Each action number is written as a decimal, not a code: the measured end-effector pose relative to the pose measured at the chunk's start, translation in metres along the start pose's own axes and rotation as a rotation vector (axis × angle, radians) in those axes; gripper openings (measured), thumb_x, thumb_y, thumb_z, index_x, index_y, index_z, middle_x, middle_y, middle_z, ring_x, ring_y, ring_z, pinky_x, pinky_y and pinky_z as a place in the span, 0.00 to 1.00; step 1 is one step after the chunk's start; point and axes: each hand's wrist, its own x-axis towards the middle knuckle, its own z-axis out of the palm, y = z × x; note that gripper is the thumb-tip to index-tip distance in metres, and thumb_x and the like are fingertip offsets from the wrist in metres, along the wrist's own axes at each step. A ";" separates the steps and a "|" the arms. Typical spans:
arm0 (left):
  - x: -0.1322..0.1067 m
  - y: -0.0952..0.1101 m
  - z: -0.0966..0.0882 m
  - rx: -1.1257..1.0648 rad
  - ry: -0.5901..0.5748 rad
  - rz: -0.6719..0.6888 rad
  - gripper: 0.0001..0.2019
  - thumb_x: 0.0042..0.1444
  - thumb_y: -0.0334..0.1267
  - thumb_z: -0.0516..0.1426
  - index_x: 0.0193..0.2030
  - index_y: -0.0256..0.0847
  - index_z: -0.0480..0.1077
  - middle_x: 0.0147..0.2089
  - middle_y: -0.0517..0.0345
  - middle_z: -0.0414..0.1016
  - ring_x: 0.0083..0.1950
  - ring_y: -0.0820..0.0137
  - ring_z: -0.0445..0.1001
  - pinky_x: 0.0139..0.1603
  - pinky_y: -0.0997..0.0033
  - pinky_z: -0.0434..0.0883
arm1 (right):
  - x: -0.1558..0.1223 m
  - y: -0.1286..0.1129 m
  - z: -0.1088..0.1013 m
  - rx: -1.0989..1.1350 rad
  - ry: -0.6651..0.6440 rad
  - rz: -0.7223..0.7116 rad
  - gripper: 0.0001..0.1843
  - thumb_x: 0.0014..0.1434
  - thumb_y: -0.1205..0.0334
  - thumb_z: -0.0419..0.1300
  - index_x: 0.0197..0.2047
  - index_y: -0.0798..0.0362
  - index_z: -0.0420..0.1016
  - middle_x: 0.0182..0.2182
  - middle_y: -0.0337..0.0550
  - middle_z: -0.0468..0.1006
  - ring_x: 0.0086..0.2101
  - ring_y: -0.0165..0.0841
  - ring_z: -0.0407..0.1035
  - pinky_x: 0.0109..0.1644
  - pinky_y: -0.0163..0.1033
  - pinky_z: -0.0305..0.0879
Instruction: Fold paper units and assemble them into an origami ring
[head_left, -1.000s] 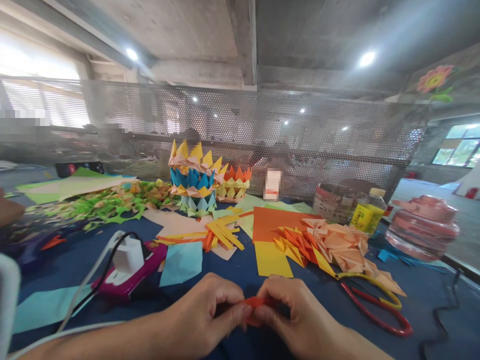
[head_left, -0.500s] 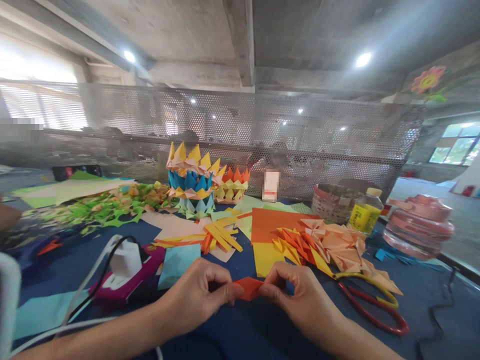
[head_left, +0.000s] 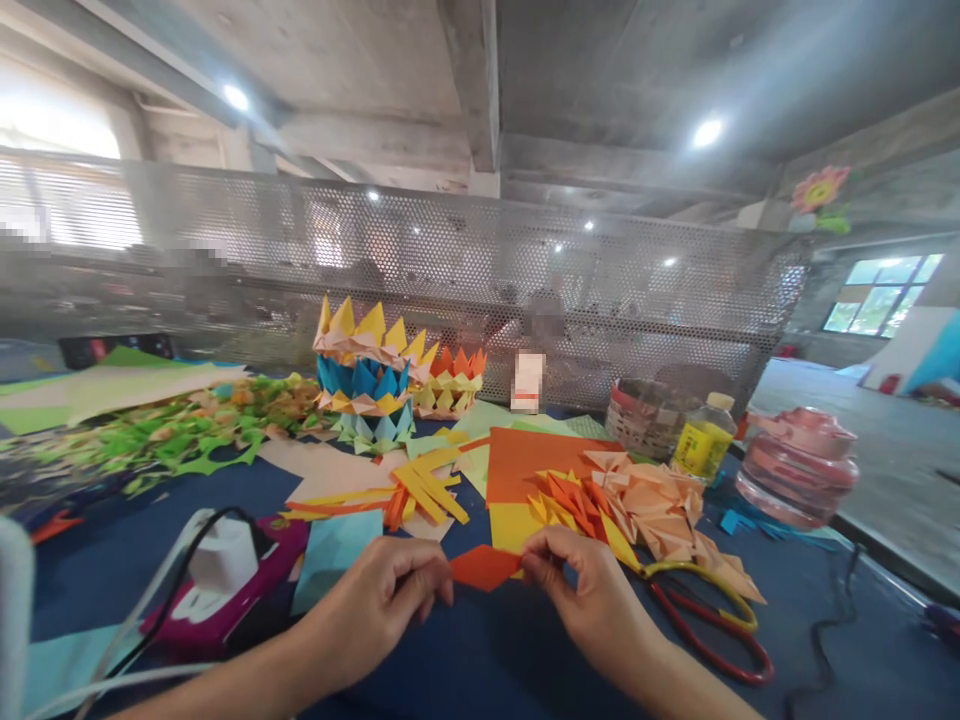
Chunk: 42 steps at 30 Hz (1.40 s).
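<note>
Above the dark blue table, my right hand [head_left: 592, 590] pinches the right point of a small folded piece of orange paper [head_left: 486, 568], shaped like a flat diamond. My left hand [head_left: 401, 590] has its fingers closed at the paper's left point. A blue square sheet [head_left: 341, 555] lies partly behind my left hand. Just past the paper is a yellow sheet [head_left: 510, 525] under a larger orange sheet [head_left: 544, 460]. Folded orange pieces [head_left: 581, 505] and a heap of folded peach pieces [head_left: 656, 500] lie beyond my right hand, near scissors with red and yellow handles [head_left: 712, 620].
Tiered paper crowns [head_left: 367, 375] stand at the back, beside green paper scraps [head_left: 187, 420]. Yellow and orange strips [head_left: 427, 485] lie mid-table. At left sits a purple power strip [head_left: 217, 600] with cables. A yellow-labelled bottle [head_left: 703, 440] and pink jug [head_left: 799, 470] stand right.
The orange paper shows more of its length between my hands, and my left fingers have moved outward to its left end. The view has shifted, moving the table's things leftward.
</note>
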 end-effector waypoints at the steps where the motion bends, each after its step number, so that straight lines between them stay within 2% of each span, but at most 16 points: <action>1: 0.001 0.000 0.000 0.005 0.001 -0.008 0.22 0.61 0.48 0.44 0.27 0.36 0.70 0.19 0.60 0.63 0.22 0.74 0.62 0.24 0.76 0.57 | 0.000 0.000 -0.001 -0.003 0.004 0.004 0.14 0.63 0.58 0.53 0.29 0.54 0.72 0.26 0.39 0.75 0.28 0.29 0.67 0.34 0.32 0.60; 7: 0.003 -0.002 0.000 -0.011 0.031 -0.043 0.24 0.61 0.51 0.44 0.27 0.35 0.69 0.18 0.61 0.61 0.21 0.73 0.62 0.24 0.76 0.57 | 0.003 -0.003 -0.005 -0.082 0.090 0.033 0.13 0.59 0.56 0.56 0.28 0.54 0.73 0.25 0.40 0.75 0.27 0.31 0.67 0.32 0.33 0.61; 13: 0.004 -0.001 -0.001 -0.053 0.033 -0.040 0.25 0.61 0.53 0.44 0.26 0.35 0.70 0.18 0.61 0.61 0.21 0.74 0.61 0.23 0.77 0.57 | 0.009 0.007 -0.017 -0.221 0.219 -0.038 0.12 0.61 0.57 0.53 0.30 0.52 0.72 0.25 0.40 0.75 0.27 0.32 0.69 0.32 0.34 0.63; 16: 0.003 0.003 0.000 -0.045 0.027 -0.026 0.25 0.61 0.51 0.45 0.26 0.34 0.71 0.17 0.61 0.62 0.20 0.75 0.61 0.22 0.77 0.56 | 0.013 0.012 -0.035 -0.432 0.346 -0.161 0.13 0.62 0.57 0.51 0.31 0.52 0.72 0.27 0.41 0.76 0.30 0.33 0.71 0.36 0.36 0.63; 19: 0.002 0.006 0.001 -0.034 0.026 -0.010 0.23 0.61 0.47 0.46 0.26 0.34 0.72 0.17 0.60 0.64 0.21 0.75 0.62 0.22 0.78 0.57 | 0.017 0.019 -0.056 -0.761 0.465 -0.301 0.16 0.64 0.58 0.48 0.31 0.52 0.73 0.28 0.43 0.77 0.33 0.36 0.71 0.39 0.38 0.62; 21: 0.002 0.007 0.000 -0.036 0.025 0.007 0.22 0.62 0.45 0.46 0.26 0.34 0.72 0.18 0.60 0.64 0.21 0.75 0.64 0.23 0.79 0.58 | 0.018 0.025 -0.067 -0.992 0.502 -0.337 0.18 0.64 0.59 0.46 0.30 0.52 0.73 0.26 0.44 0.77 0.33 0.39 0.71 0.40 0.41 0.61; 23: 0.001 0.007 0.000 -0.042 0.024 0.018 0.22 0.62 0.44 0.46 0.26 0.34 0.73 0.18 0.60 0.65 0.21 0.75 0.64 0.23 0.79 0.59 | 0.019 0.031 -0.072 -1.146 0.480 -0.334 0.19 0.64 0.61 0.45 0.29 0.53 0.73 0.26 0.46 0.78 0.33 0.41 0.72 0.40 0.44 0.61; 26: 0.001 0.007 0.000 -0.048 0.020 0.014 0.21 0.62 0.44 0.47 0.26 0.34 0.73 0.18 0.60 0.65 0.21 0.76 0.64 0.23 0.79 0.58 | 0.020 0.038 -0.067 -1.186 0.389 -0.302 0.19 0.64 0.59 0.45 0.32 0.53 0.74 0.30 0.47 0.79 0.36 0.43 0.72 0.41 0.46 0.62; 31: -0.001 0.007 -0.001 -0.016 0.029 0.058 0.20 0.62 0.42 0.48 0.27 0.34 0.73 0.18 0.61 0.64 0.21 0.76 0.62 0.22 0.79 0.57 | 0.015 0.043 -0.029 -0.926 0.126 -0.322 0.14 0.62 0.53 0.51 0.40 0.50 0.75 0.37 0.45 0.80 0.39 0.40 0.73 0.43 0.43 0.67; 35: -0.002 0.008 -0.002 0.001 0.017 0.098 0.18 0.62 0.41 0.48 0.29 0.34 0.75 0.19 0.60 0.66 0.21 0.76 0.63 0.21 0.79 0.56 | 0.009 0.046 -0.001 -0.827 -0.002 -0.292 0.19 0.56 0.48 0.58 0.44 0.53 0.76 0.39 0.50 0.81 0.38 0.43 0.75 0.38 0.42 0.71; 39: -0.002 0.008 -0.001 0.024 0.027 0.129 0.17 0.61 0.39 0.49 0.29 0.35 0.75 0.19 0.60 0.67 0.21 0.76 0.64 0.22 0.79 0.57 | 0.016 0.044 0.003 -0.793 -0.090 -0.203 0.12 0.58 0.62 0.53 0.41 0.52 0.77 0.35 0.49 0.81 0.33 0.41 0.76 0.35 0.41 0.71; 42: -0.003 0.009 0.000 0.019 0.010 0.133 0.17 0.61 0.39 0.49 0.29 0.35 0.75 0.20 0.60 0.67 0.21 0.76 0.64 0.22 0.79 0.56 | 0.025 0.039 -0.001 -0.832 -0.149 -0.168 0.17 0.56 0.73 0.49 0.38 0.52 0.77 0.34 0.48 0.81 0.33 0.38 0.76 0.35 0.38 0.70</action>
